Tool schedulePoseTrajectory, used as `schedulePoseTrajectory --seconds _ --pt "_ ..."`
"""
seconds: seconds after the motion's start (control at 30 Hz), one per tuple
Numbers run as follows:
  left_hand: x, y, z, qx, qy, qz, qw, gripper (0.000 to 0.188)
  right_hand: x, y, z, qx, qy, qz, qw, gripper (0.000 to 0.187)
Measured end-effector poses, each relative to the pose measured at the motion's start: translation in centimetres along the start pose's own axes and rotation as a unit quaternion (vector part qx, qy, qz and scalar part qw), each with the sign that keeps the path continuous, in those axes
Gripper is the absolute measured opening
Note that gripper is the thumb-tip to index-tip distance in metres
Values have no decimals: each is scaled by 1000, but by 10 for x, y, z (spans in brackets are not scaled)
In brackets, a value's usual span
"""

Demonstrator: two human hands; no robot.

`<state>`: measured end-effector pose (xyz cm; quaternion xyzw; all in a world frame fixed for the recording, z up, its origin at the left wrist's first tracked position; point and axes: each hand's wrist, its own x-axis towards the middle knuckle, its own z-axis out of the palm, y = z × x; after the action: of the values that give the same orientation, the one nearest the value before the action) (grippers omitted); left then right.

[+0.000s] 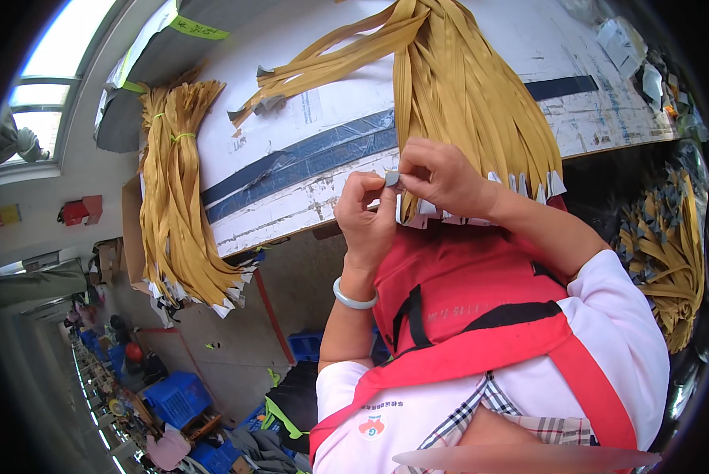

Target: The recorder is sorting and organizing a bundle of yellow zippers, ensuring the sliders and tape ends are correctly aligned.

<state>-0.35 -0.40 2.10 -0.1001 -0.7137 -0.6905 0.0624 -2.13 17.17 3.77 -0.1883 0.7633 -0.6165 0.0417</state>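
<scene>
A small grey tab [392, 179] is pinched between the fingertips of my left hand [368, 219] and my right hand [447, 175], just past the table's near edge. It seems to be at the end of a mustard-yellow strip, though my fingers hide the join. Right behind my hands, a thick bundle of long mustard-yellow strips [465, 95], which look like zipper tapes, hangs over the table edge. White tabs [520, 186] sit on their lower ends. A few strips with grey tabs [271, 103] lie apart to the left on the tabletop.
The white table [323, 126] has dark blue tape along its front. Tied yellow strips [176, 182] hang at its left end, beside a grey box [145, 79]. More strips with grey tabs [662, 245] are at right. A blue crate [176, 397] stands on the floor.
</scene>
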Motion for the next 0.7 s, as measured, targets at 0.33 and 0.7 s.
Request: schedulePoseTrajectory --seconds 0.33,0.7 --pt "6 -1 -20 -118 -134 -90 980 25 -7 11 -9 -7 -18 -104 994 4" --pt "7 10 -21 68 -88 64 992 13 -12 0 -12 181 2 125 975 18"
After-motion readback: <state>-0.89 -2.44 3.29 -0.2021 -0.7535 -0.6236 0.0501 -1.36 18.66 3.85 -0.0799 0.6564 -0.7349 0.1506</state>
